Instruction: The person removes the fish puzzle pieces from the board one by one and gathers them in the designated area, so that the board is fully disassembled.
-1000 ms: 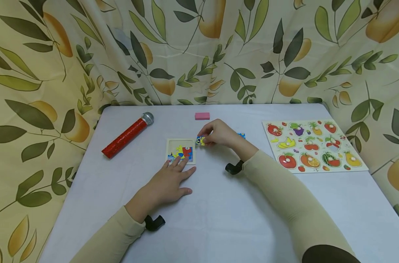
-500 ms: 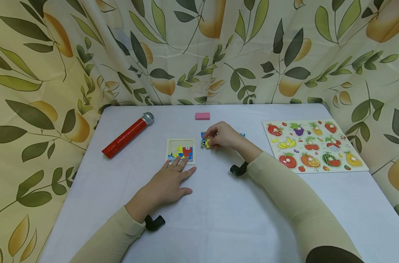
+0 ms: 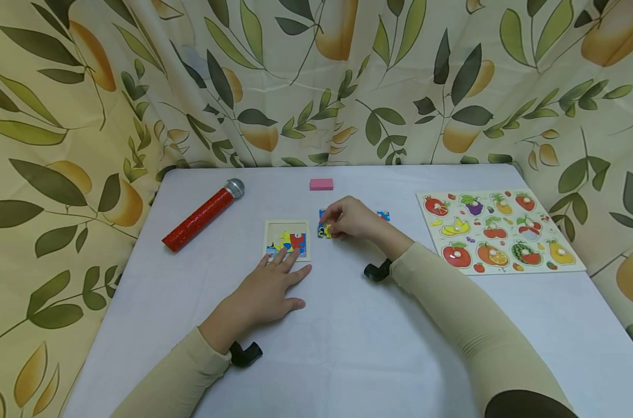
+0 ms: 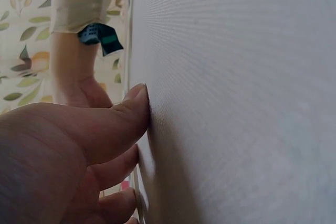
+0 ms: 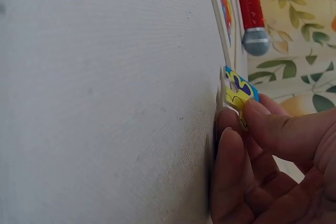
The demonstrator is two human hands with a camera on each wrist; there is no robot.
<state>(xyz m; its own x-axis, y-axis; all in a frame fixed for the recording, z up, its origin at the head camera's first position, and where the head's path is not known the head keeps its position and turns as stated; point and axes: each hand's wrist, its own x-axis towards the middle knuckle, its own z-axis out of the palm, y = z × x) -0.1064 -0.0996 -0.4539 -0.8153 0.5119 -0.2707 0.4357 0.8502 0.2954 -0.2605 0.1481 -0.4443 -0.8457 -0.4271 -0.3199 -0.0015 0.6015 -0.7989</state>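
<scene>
A small square puzzle tray [image 3: 267, 229] lies in front of me with several joined yellow, red and blue pieces [image 3: 297, 241] along its lower part. My left hand [image 3: 259, 296] rests on its near edge, fingers spread and straight. Just right of the tray, my right hand [image 3: 350, 219] pinches a yellow and blue puzzle piece [image 5: 239, 90] between thumb and fingers, low over the table. Its far part is covered by the fingers in the head view. Another blue piece [image 3: 383, 215] shows partly behind the right wrist.
A red microphone [image 3: 203, 216] lies at the left. A pink block [image 3: 321, 184] sits near the back edge. On the right is a flat fruit-picture board [image 3: 499, 232]. The white table [image 3: 337, 348] backs onto a leaf-patterned curtain [image 3: 347, 87].
My right hand has moved a little to the right, away from the tray, with the puzzle piece in its fingers. In the last half second it barely moves. The left hand stays put.
</scene>
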